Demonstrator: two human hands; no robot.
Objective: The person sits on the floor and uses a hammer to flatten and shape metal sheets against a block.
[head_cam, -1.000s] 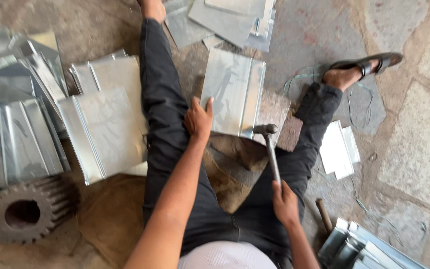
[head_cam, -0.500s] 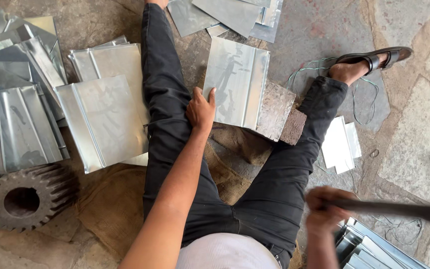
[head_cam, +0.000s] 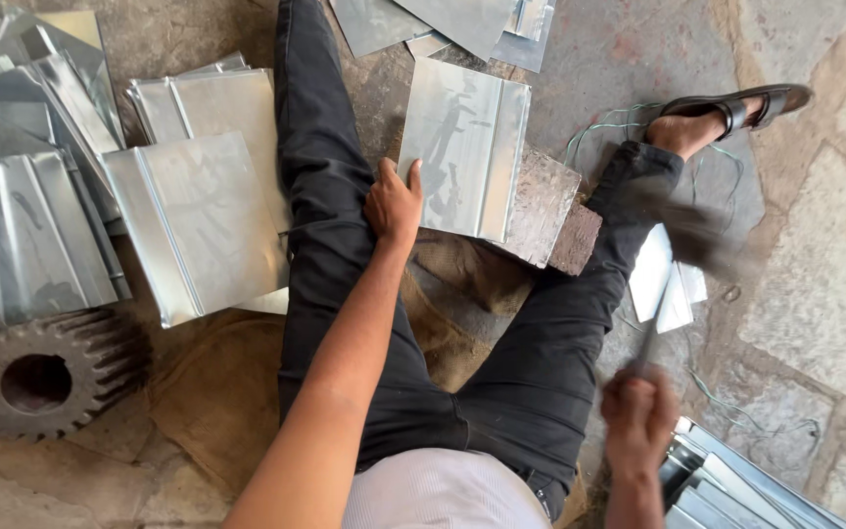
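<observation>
Right hand (head_cam: 640, 411) swung hammer (head_cam: 678, 255) from strike on metal sheet (head_cam: 462, 147), out wide to right, now back over right knee, head blurred mid-swing. Right hand shifted from lap to beside right thigh.

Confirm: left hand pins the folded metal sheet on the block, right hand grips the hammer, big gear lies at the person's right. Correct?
Not quite. In the head view the gear lies at the person's left, beside the stacked sheets, not the right. The rest holds: the left hand presses the folded metal sheet on the block, and the right hand grips the blurred hammer.
</observation>
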